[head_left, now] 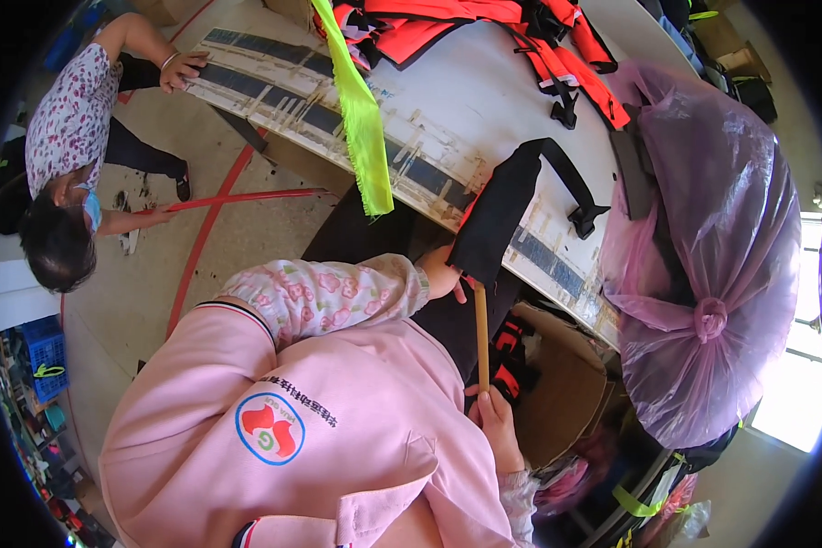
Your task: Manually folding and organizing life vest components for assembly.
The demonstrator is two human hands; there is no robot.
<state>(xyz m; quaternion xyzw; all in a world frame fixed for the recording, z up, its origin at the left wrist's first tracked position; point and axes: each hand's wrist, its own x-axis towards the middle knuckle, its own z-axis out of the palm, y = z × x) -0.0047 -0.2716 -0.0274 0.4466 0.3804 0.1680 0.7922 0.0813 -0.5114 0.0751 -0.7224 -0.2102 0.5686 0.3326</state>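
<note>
My left hand is closed at the table's near edge, gripping the lower end of a black fabric piece. The piece drapes over the edge, and its webbing strap ends in a black buckle on the tabletop. Lower down, my right hand is wrapped round the bottom of a thin wooden stick. The stick's upper end meets the opening of the black fabric beside my left fingers; whether it reaches inside is hidden.
A worn white table carries orange-and-black pieces and a neon yellow strip over its edge. A tied purple plastic bag bulges at right. Below sits a cardboard box. At left, another person holds a red pole.
</note>
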